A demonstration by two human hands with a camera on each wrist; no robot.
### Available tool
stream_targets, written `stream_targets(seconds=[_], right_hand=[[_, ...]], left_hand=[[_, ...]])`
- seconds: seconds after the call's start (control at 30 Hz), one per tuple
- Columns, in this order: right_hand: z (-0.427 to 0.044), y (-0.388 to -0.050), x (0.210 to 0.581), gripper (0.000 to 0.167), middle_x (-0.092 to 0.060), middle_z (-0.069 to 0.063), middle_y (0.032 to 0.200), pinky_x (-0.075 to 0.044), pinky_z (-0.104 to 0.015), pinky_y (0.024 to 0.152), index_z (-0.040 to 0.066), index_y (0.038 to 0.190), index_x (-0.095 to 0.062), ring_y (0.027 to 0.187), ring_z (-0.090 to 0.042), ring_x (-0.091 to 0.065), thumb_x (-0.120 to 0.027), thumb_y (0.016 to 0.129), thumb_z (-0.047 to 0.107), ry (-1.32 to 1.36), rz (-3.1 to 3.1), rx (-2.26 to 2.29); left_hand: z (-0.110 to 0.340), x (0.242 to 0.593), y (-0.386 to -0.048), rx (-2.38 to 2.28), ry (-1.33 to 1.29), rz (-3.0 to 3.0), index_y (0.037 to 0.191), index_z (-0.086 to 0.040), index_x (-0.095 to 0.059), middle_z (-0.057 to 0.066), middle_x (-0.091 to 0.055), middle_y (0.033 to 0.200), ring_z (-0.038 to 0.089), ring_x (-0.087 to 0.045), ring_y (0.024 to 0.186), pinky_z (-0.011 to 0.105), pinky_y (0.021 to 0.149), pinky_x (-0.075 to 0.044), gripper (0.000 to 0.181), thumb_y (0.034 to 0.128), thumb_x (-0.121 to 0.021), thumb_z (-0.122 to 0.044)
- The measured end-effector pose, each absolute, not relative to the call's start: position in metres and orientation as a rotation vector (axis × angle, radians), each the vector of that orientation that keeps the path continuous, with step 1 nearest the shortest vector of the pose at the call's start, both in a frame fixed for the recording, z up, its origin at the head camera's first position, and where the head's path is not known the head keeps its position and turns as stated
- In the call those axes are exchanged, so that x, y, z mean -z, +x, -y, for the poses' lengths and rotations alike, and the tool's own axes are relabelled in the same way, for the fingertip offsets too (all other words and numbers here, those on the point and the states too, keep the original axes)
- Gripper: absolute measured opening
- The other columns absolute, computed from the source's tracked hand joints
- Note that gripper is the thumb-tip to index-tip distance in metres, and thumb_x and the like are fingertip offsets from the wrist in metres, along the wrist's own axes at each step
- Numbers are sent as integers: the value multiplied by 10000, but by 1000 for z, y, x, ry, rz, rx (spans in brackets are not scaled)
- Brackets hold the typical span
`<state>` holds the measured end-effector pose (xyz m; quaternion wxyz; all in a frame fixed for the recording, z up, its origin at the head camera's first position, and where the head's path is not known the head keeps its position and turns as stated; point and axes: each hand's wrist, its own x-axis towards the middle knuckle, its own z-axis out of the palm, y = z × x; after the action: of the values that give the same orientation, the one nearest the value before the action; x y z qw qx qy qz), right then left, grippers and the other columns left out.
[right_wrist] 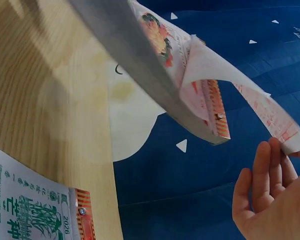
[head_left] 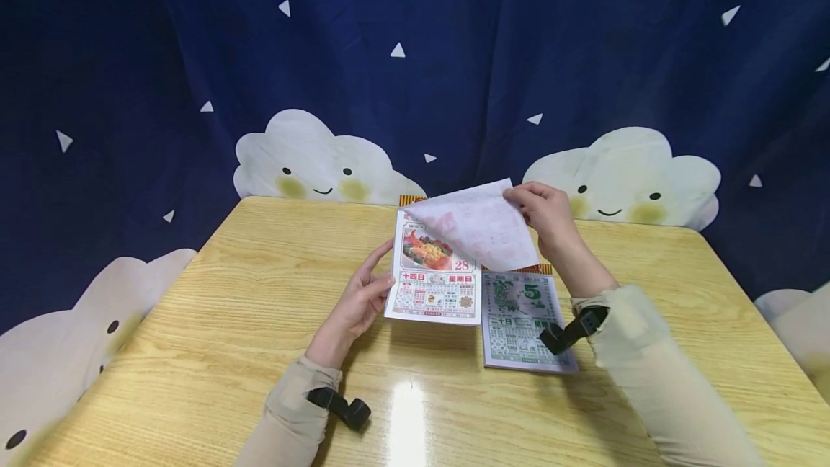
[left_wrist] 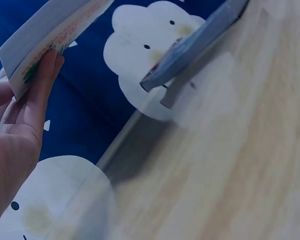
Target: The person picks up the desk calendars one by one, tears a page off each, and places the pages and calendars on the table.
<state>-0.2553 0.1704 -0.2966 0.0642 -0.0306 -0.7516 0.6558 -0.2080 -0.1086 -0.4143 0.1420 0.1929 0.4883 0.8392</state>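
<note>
The left hand (head_left: pixel 360 303) grips the left edge of a thick calendar pad (head_left: pixel 436 299), held raised and showing a food picture and a red 28. In the left wrist view, that hand (left_wrist: pixel 17 130) has its fingers behind the pad (left_wrist: pixel 45 40) and its thumb at the edge. The right hand (head_left: pixel 547 216) pinches a corner of the pad's top sheet (head_left: pixel 483 225), which is lifted and folded back up to the right. From the right wrist view, the sheet (right_wrist: pixel 270 112) curves from the pad's striped binding (right_wrist: pixel 219 115) to the right hand (right_wrist: pixel 270 187).
A second calendar (head_left: pixel 525 330) with green print and a 5 lies on the wooden table (head_left: pixel 259 294), right of the raised pad and partly under the right wrist. Behind the table hangs a dark blue curtain (head_left: pixel 350 78) with white clouds and triangles.
</note>
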Motion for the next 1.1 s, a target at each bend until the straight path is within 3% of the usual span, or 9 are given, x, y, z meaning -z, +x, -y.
stream_targets(seconds=[0.23,0.33,0.5,0.8,1.1], right_hand=[[-182,-259,299,153,-545,76,621,-460,-158,561,147,678,-613,577,-47,-498,-614,831,136,-151,2079,-2115],[-187,-260,299,93,-580,72,666,-485,-167,589,126,760,-632,613,-52,-536,-641,831,184,-148,2075,-2128],[-188,-258,297,154,-597,73,706,-487,-163,570,102,857,-621,649,-56,-562,-669,819,243,-162,2051,-2179],[-190,-256,295,146,-622,82,705,-493,-152,541,123,859,-628,632,-40,-585,-681,810,250,-199,2067,-2197],[-189,-257,297,187,-585,35,811,-500,-151,570,95,915,-615,679,-57,-565,-664,824,251,-258,2106,-2154]], left_hand=[[118,415,-210,-2510,544,-1328,1461,-103,-85,65,-695,952,158,-679,759,278,674,-560,639,898,-302,105],[121,414,-210,-2507,546,-1341,1461,-104,-82,68,-692,963,166,-680,756,283,671,-561,637,901,-306,100],[122,412,-211,-2469,554,-1379,1466,-113,-74,56,-691,969,163,-680,752,282,661,-562,647,904,-327,82],[128,410,-211,-2447,550,-1423,1467,-109,-76,48,-690,975,155,-678,750,272,658,-561,636,912,-319,84],[133,411,-208,-2419,538,-1433,1468,-122,-96,64,-687,984,170,-680,764,292,675,-561,638,910,-334,78]])
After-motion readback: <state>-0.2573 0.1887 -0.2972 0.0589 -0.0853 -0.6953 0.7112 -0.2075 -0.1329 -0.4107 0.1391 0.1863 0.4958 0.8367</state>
